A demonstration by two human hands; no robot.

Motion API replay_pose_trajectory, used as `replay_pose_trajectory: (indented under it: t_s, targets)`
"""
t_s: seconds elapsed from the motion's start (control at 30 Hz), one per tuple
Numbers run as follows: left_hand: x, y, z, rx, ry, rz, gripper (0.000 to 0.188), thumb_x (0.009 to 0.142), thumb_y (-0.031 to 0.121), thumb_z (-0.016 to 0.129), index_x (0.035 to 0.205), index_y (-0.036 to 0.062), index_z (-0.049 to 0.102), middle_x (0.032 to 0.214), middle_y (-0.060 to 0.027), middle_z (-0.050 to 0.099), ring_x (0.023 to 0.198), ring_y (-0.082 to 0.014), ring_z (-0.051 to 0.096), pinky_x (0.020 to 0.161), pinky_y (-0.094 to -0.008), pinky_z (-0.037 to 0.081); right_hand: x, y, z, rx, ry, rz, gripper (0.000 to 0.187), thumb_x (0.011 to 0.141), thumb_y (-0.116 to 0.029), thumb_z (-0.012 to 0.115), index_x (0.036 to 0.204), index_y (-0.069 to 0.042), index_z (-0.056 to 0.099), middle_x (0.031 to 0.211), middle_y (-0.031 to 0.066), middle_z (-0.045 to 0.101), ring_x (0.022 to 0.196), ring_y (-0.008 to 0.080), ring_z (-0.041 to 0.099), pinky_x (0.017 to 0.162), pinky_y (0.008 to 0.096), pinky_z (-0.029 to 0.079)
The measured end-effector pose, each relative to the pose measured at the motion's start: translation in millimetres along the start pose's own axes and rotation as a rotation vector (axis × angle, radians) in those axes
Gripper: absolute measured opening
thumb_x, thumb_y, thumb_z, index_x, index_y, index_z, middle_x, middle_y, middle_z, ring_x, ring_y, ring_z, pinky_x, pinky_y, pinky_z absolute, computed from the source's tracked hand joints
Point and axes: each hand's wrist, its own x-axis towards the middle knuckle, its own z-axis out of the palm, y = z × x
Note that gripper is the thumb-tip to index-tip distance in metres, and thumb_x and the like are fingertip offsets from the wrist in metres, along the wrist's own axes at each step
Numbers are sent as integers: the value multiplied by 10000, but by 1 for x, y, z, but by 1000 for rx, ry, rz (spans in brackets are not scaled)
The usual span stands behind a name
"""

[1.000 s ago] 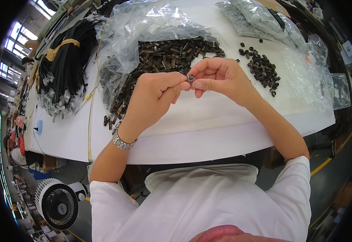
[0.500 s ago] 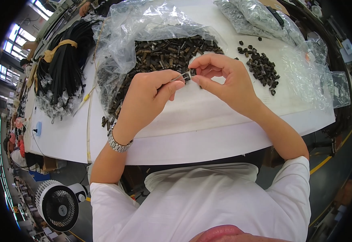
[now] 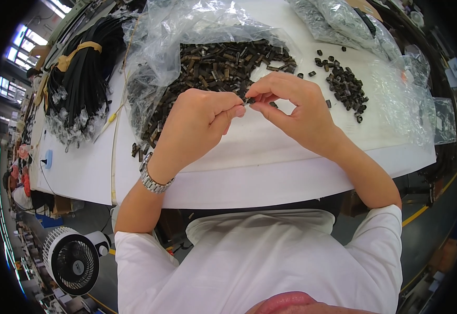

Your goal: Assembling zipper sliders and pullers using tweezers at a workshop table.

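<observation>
Dark, small metal piece [image 3: 250, 100] sits pinched between the fingertips of both hands, held just above the white counter [image 3: 270, 157] near its middle; the left hand [image 3: 197, 123] closes thumb and forefinger on it from one side, and the right hand [image 3: 296, 107] closes on it from the other, so the two hands meet at the piece with fingertips touching or nearly so. A silver metal wristwatch [image 3: 152, 180] circles the left wrist. Just behind the hands lies a heap of dark brown short metal parts [image 3: 218, 63], partly spilling out of a crumpled clear plastic bag [image 3: 176, 31]. To the right, well apart from that heap, a smaller loose pile of dark little parts [image 3: 346, 86] rests on the counter beside more clear plastic wrapping [image 3: 406, 99]. At the far left a bundle of black straps tied with a tan band [image 3: 79, 78] lies on the counter. Below the counter edge, on the floor, stands a white round fan [image 3: 74, 261]
</observation>
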Motion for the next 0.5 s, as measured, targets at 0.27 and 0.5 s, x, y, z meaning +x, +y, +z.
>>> replay_pose_trajectory:
  t_s: [0.27, 0.5]
  targets:
    - [0, -1, -5, 21, -66, 69, 130, 990, 90, 679, 897, 12, 728, 602, -60, 588, 523, -177, 540, 537, -318, 445, 4, 1, -9, 444, -120, 381, 162, 1016, -18, 678, 1145, 47, 752, 973, 91, 765, 863, 141, 746, 816, 276, 616]
    - [-2, -5, -3, 72, -5, 204, 158, 992, 107, 684, 868, 14, 712, 611, -57, 574, 526, -198, 531, 536, -317, 438, 5, 5, -4, 649, -168, 450, 167, 1035, -52, 666, 1145, 48, 743, 961, 93, 767, 841, 146, 753, 796, 286, 622]
